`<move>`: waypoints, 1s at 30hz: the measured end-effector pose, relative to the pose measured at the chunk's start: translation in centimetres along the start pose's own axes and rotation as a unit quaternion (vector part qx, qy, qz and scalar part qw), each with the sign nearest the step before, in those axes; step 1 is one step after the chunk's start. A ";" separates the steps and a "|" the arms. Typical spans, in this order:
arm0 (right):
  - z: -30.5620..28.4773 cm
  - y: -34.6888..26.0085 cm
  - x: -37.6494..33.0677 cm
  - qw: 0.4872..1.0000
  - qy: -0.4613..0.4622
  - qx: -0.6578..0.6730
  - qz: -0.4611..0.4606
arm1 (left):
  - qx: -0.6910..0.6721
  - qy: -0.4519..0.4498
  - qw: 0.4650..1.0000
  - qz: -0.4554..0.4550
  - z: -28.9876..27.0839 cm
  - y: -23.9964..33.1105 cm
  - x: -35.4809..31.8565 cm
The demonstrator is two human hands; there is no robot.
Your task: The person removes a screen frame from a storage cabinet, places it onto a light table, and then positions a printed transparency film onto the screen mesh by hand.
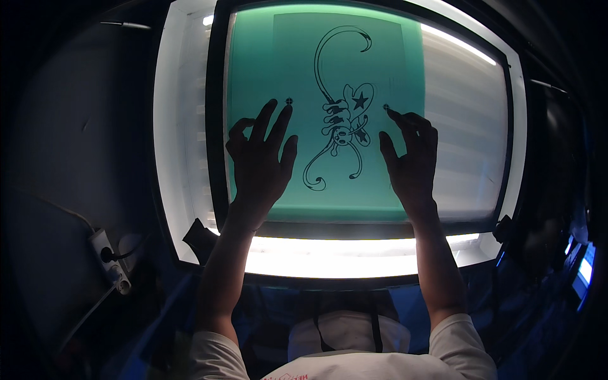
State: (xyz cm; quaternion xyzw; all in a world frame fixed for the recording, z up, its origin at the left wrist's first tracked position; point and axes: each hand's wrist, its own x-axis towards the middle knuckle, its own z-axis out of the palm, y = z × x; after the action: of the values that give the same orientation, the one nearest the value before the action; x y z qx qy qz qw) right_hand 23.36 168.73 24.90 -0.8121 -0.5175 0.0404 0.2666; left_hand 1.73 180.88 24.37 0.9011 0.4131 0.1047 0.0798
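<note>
A clear film sheet (294,57) lies on a green translucent panel (250,38), lit from below. On it is a black line drawing (337,120) of a cartoon winged creature with stars and long curling ends. My left hand (259,168) rests over the panel's left part with fingers spread, its index fingertip just below a small round crosshair mark (289,101). To the right of the drawing, my right hand (415,164) has its index fingertip at the matching mark (386,107), thumb held apart. Neither hand grips anything; both look dark against the light.
The panel sits on a white-walled light box (180,126) inside a dark frame (217,114). Bright light shows along the front. Dark corner pieces (200,240) stand at the front corners. A white power strip (109,259) with plugged cables is at the lower left. A lit screen (586,266) glows far right.
</note>
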 end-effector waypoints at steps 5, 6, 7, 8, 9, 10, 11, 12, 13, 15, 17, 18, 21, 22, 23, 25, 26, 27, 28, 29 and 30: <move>-0.6 0.4 0.0 1.000 0.011 0.020 0.002 | 0.004 0.002 1.000 0.009 0.1 0.0 0.0; -0.7 0.5 0.0 1.000 0.008 0.020 0.005 | 0.011 0.010 1.000 0.016 0.0 0.0 0.0; -0.7 0.4 0.0 1.000 0.004 0.021 0.008 | 0.019 0.018 0.999 0.023 0.0 0.0 0.1; -0.8 0.4 0.0 1.000 0.001 0.021 0.011 | 0.027 0.025 0.999 0.031 -0.1 0.0 0.1; -0.8 0.3 -0.1 1.000 -0.002 0.022 0.017 | 0.026 0.022 0.999 0.030 -0.2 0.1 0.2; -0.9 0.3 0.0 0.999 -0.006 0.023 0.023 | 0.025 0.019 0.999 0.029 -0.3 0.2 0.2; -0.9 0.2 0.0 0.999 -0.009 0.025 0.028 | 0.025 0.015 0.999 0.028 -0.4 0.2 0.2; -0.8 0.3 0.0 0.999 -0.004 0.023 0.027 | 0.025 0.018 0.999 0.029 -0.4 0.2 0.2; -0.8 0.4 0.0 0.999 0.001 0.022 0.025 | 0.024 0.020 0.999 0.030 -0.3 0.1 0.2; -0.7 0.6 0.0 0.999 0.005 0.029 0.032 | 0.025 0.023 0.999 0.032 -0.2 0.1 0.2; -1.0 0.4 0.2 0.998 0.003 0.044 0.047 | 0.024 0.027 0.999 0.031 -0.1 0.0 0.1; -1.3 0.2 0.5 0.995 -0.018 0.057 0.080 | 0.025 0.028 0.999 0.032 -0.1 0.0 0.0; -2.3 -0.2 1.7 0.984 -0.065 0.077 0.148 | 0.028 0.031 0.999 0.035 -0.1 0.0 0.1; -2.3 -0.1 2.1 0.984 -0.070 0.071 0.150 | 0.030 0.030 0.999 0.034 -0.1 0.0 0.1; -2.3 0.0 2.2 0.983 -0.076 0.065 0.152 | 0.032 0.030 0.998 0.034 -0.1 0.1 0.2; -2.3 0.0 2.2 0.985 -0.074 0.064 0.142 | 0.030 0.026 0.999 0.032 -0.2 0.1 0.2; -2.2 -0.1 2.3 0.986 -0.075 0.064 0.137 | 0.030 0.023 0.999 0.029 -0.2 0.1 0.1; -2.2 -0.1 2.3 0.986 -0.075 0.067 0.136 | 0.028 0.026 0.999 0.031 -0.2 0.1 0.2; -2.3 0.0 2.3 0.985 -0.075 0.071 0.136 | 0.027 0.029 0.999 0.033 -0.2 0.1 0.2; -2.3 0.0 2.3 0.985 -0.075 0.074 0.135 | 0.026 0.031 0.999 0.035 -0.2 0.1 0.2; -2.2 0.0 2.2 0.986 -0.073 0.076 0.132 | 0.027 0.032 0.999 0.034 -0.1 0.1 0.1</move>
State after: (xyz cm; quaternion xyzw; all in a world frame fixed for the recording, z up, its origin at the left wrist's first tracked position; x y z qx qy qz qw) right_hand 25.17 169.76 27.27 -0.8458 -0.4190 0.1734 0.2811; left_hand 1.84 180.93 24.51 0.9127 0.3873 0.1247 0.0392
